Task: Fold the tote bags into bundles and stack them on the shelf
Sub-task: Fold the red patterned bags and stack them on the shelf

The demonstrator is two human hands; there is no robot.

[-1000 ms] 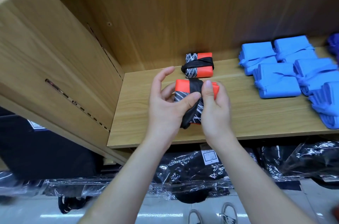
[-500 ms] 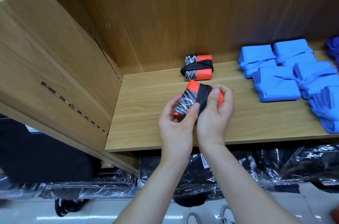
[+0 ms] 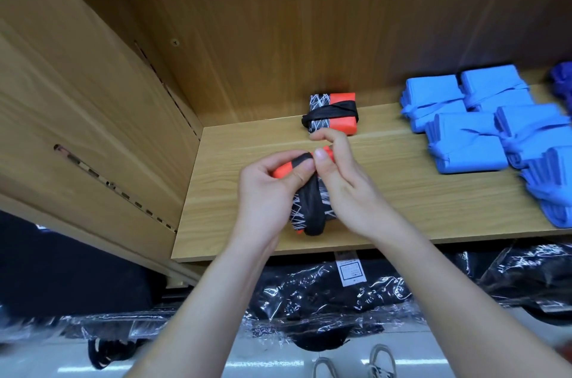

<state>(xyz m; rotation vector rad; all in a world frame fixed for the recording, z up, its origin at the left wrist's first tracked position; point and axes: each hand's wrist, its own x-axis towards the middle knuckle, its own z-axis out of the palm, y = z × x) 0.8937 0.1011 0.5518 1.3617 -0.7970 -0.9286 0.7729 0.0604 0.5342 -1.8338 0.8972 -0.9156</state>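
Turned since before: orange-black tote bundle [image 3: 309,204] near the shelf [image 3: 402,207] front edge.
Long axis front-to-back, orange end rearward; left hand [image 3: 263,191] and right hand [image 3: 346,188] both pinch it.

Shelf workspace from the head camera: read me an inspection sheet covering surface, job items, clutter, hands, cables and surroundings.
Surface: wooden shelf, bundles lying on it.
Job's things: held bundle, orange and black, black strap round it; finished bundle of the same colours at the back; blue bundles grouped on the right.
Clutter: nothing seen.
Grippers: left hand and right hand both grip the held bundle, thumbs at its top.
Cables: nothing seen.
Surroundings: plastic-wrapped goods, black, under the shelf; shoes on the floor.
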